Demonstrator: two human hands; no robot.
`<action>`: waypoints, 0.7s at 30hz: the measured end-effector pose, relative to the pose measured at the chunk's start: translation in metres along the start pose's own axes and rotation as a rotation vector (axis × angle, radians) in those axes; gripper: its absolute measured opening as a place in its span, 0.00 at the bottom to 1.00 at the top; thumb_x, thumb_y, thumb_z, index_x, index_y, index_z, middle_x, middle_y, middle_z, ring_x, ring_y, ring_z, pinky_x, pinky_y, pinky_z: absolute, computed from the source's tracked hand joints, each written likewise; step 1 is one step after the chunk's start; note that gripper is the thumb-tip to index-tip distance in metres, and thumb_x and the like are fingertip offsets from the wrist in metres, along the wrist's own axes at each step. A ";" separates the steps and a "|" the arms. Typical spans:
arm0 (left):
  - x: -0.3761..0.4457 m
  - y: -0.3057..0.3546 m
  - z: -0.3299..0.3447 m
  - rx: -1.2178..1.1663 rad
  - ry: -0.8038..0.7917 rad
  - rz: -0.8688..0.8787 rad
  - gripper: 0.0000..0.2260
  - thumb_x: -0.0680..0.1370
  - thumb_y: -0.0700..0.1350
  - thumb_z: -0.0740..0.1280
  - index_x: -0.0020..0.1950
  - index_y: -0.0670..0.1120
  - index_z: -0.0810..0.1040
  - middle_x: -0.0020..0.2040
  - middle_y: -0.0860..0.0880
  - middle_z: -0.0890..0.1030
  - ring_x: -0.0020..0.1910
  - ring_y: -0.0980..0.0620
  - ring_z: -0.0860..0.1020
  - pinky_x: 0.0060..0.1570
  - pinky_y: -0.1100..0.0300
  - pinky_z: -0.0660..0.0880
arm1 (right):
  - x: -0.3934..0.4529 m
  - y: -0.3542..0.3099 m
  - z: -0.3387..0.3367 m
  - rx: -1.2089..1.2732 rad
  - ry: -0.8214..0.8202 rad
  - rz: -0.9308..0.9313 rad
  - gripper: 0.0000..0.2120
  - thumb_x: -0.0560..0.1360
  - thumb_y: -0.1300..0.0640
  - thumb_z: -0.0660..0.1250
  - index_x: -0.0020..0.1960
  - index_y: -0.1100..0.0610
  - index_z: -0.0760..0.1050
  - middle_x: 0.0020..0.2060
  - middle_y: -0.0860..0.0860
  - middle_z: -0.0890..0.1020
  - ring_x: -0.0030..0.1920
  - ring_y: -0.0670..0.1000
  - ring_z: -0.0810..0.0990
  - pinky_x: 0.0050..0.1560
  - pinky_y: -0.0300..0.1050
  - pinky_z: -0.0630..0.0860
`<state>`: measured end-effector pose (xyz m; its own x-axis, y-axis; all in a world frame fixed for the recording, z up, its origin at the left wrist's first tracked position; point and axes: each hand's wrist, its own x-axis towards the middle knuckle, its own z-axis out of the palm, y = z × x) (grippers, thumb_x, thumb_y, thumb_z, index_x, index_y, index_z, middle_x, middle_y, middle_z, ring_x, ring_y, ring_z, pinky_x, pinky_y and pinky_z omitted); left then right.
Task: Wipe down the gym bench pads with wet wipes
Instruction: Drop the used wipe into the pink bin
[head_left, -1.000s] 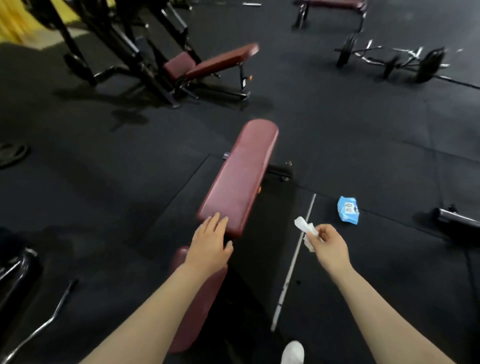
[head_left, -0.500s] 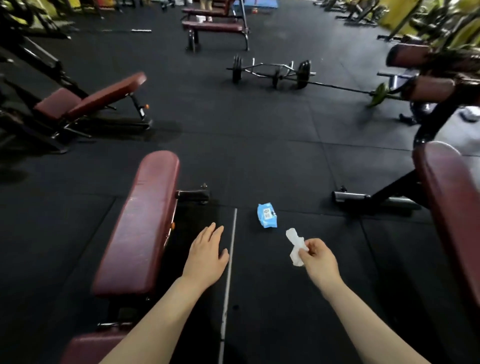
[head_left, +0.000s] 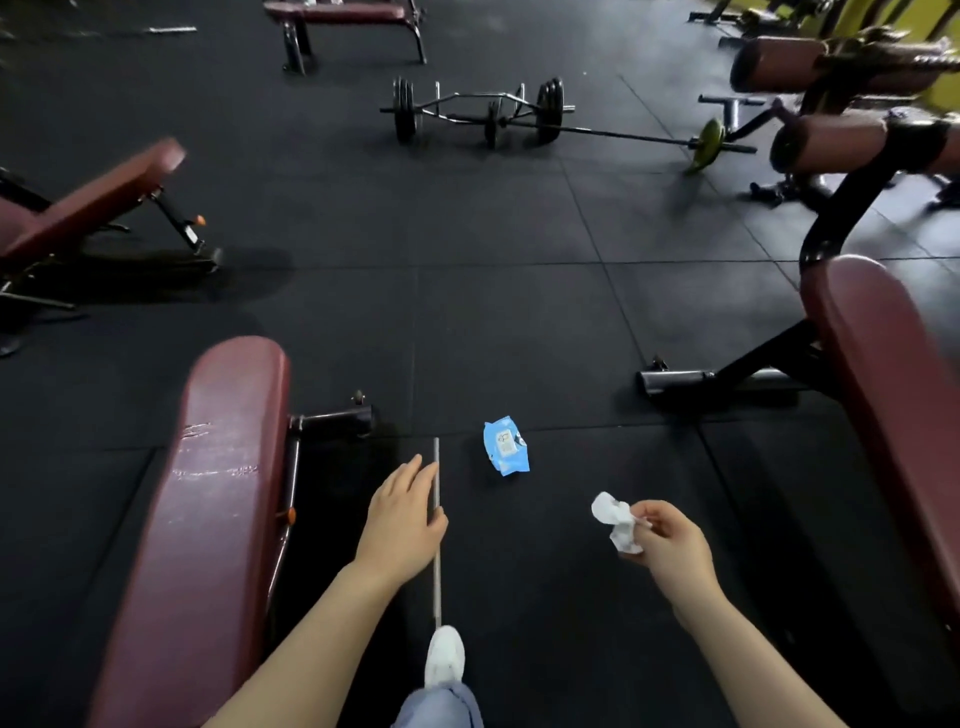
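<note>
Both bare forearms reach forward and down. The left hand (head_left: 400, 525) is held palm-down, its fingers straight and together, nothing between them. The right hand (head_left: 670, 545) has curled fingers, and a crumpled white wipe (head_left: 618, 522) is pinched at its fingertips, sticking out to their left.

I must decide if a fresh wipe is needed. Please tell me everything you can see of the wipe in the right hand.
The wipe is white, thin and crumpled into a loose wad, not spread flat. It looks like soft cloth; whether it is wet or dirty cannot be told. The right hand pinches its lower right part, and its upper part sticks up to the left. It is in the air above the dark floor, touching nothing else.
</note>
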<state>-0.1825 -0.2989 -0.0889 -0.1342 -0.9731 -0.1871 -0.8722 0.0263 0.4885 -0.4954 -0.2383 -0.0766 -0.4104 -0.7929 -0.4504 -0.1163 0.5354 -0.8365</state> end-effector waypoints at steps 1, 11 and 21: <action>0.016 -0.002 -0.002 0.004 -0.022 -0.009 0.28 0.81 0.48 0.62 0.80 0.50 0.58 0.81 0.50 0.55 0.80 0.50 0.52 0.77 0.53 0.51 | 0.012 -0.005 0.003 0.016 0.014 0.030 0.05 0.75 0.63 0.68 0.45 0.54 0.79 0.41 0.54 0.85 0.37 0.51 0.86 0.50 0.47 0.79; 0.165 0.015 -0.008 0.017 -0.160 -0.021 0.27 0.81 0.48 0.61 0.80 0.49 0.59 0.80 0.50 0.56 0.79 0.50 0.53 0.77 0.52 0.53 | 0.144 -0.061 0.022 0.056 0.094 0.156 0.07 0.73 0.61 0.68 0.47 0.52 0.81 0.42 0.50 0.86 0.44 0.52 0.86 0.54 0.50 0.79; 0.319 0.074 0.046 -0.004 -0.185 -0.136 0.27 0.80 0.47 0.62 0.79 0.49 0.60 0.80 0.49 0.58 0.79 0.49 0.56 0.76 0.51 0.56 | 0.328 -0.122 -0.004 -0.074 -0.009 0.118 0.06 0.75 0.55 0.66 0.44 0.54 0.81 0.36 0.46 0.85 0.45 0.47 0.83 0.47 0.41 0.75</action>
<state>-0.3113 -0.5968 -0.1523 -0.0994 -0.9091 -0.4045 -0.8864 -0.1039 0.4512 -0.6193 -0.5631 -0.1213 -0.4167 -0.7256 -0.5476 -0.1340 0.6448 -0.7525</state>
